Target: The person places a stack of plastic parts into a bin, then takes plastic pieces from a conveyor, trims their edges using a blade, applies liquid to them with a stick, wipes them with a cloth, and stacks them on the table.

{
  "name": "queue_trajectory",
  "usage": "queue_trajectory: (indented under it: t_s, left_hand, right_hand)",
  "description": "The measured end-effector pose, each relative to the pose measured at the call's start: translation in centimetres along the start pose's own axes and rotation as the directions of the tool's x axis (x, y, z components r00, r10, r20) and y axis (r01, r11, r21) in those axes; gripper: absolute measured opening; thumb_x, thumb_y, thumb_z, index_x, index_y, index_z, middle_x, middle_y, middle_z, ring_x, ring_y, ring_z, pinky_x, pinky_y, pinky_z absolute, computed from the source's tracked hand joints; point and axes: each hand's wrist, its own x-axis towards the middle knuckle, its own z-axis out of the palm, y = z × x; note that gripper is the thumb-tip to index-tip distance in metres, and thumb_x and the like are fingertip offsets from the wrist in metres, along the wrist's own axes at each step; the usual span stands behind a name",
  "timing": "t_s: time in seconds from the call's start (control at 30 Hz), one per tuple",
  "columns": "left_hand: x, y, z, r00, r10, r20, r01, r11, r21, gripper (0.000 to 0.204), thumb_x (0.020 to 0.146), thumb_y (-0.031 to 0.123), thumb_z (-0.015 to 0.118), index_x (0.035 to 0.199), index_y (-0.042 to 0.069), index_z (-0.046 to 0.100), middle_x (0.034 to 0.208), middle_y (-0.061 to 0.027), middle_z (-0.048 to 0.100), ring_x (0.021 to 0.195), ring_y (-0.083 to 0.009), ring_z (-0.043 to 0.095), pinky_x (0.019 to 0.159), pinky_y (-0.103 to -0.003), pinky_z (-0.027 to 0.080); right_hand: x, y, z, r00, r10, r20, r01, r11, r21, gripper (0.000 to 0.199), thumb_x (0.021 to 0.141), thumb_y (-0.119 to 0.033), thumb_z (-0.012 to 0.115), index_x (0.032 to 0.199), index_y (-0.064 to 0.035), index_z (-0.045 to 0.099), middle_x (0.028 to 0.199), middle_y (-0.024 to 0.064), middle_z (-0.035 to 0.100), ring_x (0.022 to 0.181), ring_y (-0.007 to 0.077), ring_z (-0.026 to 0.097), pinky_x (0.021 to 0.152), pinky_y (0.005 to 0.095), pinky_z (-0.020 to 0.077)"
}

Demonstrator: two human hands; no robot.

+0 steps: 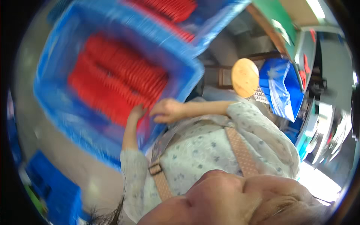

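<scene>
A large blue plastic crate [54, 95] stands in front of me, with rows of red ridged plastic pieces [101, 88] packed inside. My left hand [138, 111] reaches down over the near end of the red pieces. Its fingers are smeared by motion, so whether they grip a piece cannot be told. Close beside it, my right hand [167, 110] hangs over the crate's near right side. Its fingers are loosely bent and apart, with nothing visible in them. Below the hands, the crate's inner corner looks bluish purple and blurred.
Touching the far side is another blue crate [213, 32] with more red pieces [172, 9]. A round wooden stool top [245, 77] is at the right, next to a blue bin [300, 95] with clear plastic film. Another blue crate [56, 185] sits on the floor at lower left.
</scene>
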Motion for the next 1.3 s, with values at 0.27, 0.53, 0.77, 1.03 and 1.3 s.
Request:
queue_trajectory:
  t_s: [0.27,0.53,0.77,1.03,1.3]
  left_hand:
    - [-8.3,26.4,-20.4,0.372,-0.201,-0.906,-0.590,0.703,-0.398,0.031,0.088,0.008,0.049,0.116,-0.005,0.048,0.115,-0.0149,0.053,0.106,-0.0225,0.051,0.091,-0.033,0.041]
    - [-1.6,52.4,-35.6,0.414,0.504,-0.758,-0.699,0.709,0.090,0.029,0.083,0.004,0.052,0.111,-0.003,0.054,0.110,-0.0150,0.055,0.100,-0.0237,0.054,0.090,-0.033,0.042]
    - [6.5,69.1,-47.0,0.581,0.687,-0.435,-0.736,0.672,0.078,0.032,0.082,0.003,0.053,0.113,-0.004,0.052,0.110,-0.0163,0.057,0.100,-0.0242,0.056,0.087,-0.033,0.044]
    - [16.6,89.0,-45.3,0.316,0.936,-0.152,-0.936,0.334,0.111,0.033,0.079,0.004,0.056,0.111,-0.004,0.053,0.103,-0.0140,0.059,0.092,-0.0218,0.057,0.083,-0.031,0.045]
    - [24.4,92.8,-42.6,0.540,0.836,0.096,-0.829,0.548,-0.111,0.032,0.078,0.005,0.057,0.109,-0.003,0.055,0.100,-0.0116,0.061,0.093,-0.0182,0.057,0.083,-0.030,0.045]
  right_hand:
    - [-22.5,5.3,-27.4,0.578,0.648,-0.496,-0.608,0.747,0.268,0.029,0.082,-0.028,0.050,0.096,-0.0065,0.063,0.093,0.0153,0.063,0.091,0.0305,0.060,0.080,0.0371,0.0464]
    - [-39.3,13.4,-41.2,0.535,0.808,-0.249,-0.813,0.572,0.109,0.033,0.074,-0.030,0.053,0.097,-0.0097,0.063,0.093,0.0112,0.063,0.095,0.0279,0.058,0.082,0.0382,0.0447]
    - [-74.4,15.9,-40.4,-0.706,0.361,-0.609,-0.655,-0.008,0.755,0.027,0.077,-0.023,0.052,0.090,-0.0035,0.065,0.091,0.0180,0.064,0.088,0.0325,0.061,0.076,0.0433,0.0479]
    - [-77.7,13.2,-39.0,-0.961,0.238,-0.141,-0.159,-0.059,0.986,0.066,0.076,-0.046,0.054,0.122,0.0012,0.047,0.122,0.0245,0.049,0.115,0.0353,0.046,0.098,0.0405,0.0349]
    - [-85.2,16.3,-63.0,-0.994,0.003,-0.110,-0.104,0.308,0.946,0.080,0.074,-0.053,0.053,0.131,-0.0012,0.034,0.125,0.0295,0.042,0.116,0.0418,0.042,0.097,0.0443,0.0347]
